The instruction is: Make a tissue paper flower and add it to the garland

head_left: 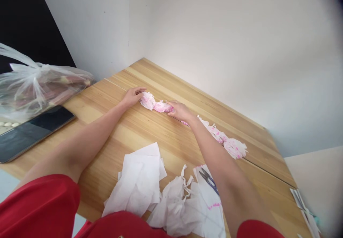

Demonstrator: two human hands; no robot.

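A row of white tissue-paper flowers with pink blotches runs slantwise over the wooden table. At its left end, my left hand (133,96) has its fingers curled at the edge of a larger paper flower (147,101). A smaller, pinker paper flower (159,106) lies beside it. My right hand (180,111) closes over another paper flower (168,107), mostly hidden under the fingers. Further right, past my forearm, more paper flowers (218,135) lie in line, ending in a fuller paper flower (235,148).
Near me lie stacked white tissue sheets (142,181), crumpled twisted tissue pieces (177,204) and small scissors (209,181) on a pink-marked sheet (214,213). A phone (34,131) and a tied plastic bag (43,84) are at left. White strips (305,209) lie at the right edge.
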